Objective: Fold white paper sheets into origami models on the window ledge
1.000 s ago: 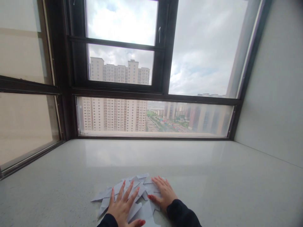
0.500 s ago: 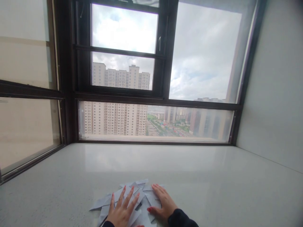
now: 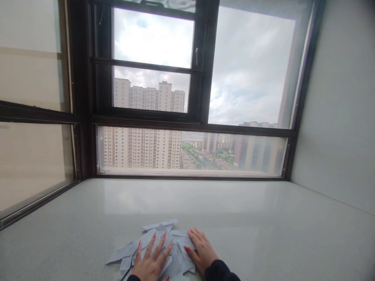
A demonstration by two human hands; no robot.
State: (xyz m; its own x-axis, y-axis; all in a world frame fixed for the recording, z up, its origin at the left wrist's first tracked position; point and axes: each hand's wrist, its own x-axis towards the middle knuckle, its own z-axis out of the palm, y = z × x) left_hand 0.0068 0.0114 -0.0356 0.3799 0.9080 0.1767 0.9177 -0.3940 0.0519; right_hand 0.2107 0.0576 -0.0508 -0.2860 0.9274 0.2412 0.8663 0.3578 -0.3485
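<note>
Head view. Item: heap of folded white papers (image 3: 175,255), loosely overlapping, on a pale sill (image 3: 258,230), well short of its far edge; the sill's near edge is out of view. Left hand (image 3: 149,266): palm down on the heap, fingers spread. Right hand (image 3: 204,253): on the heap's right margin, fingers close together, thumb apart; no pinch visible. Change: the farthest strip (image 3: 161,224) and the left-hand tip have slid leftward while both hands stay nearly in place, apparently loosening the heap's arrangement.
</note>
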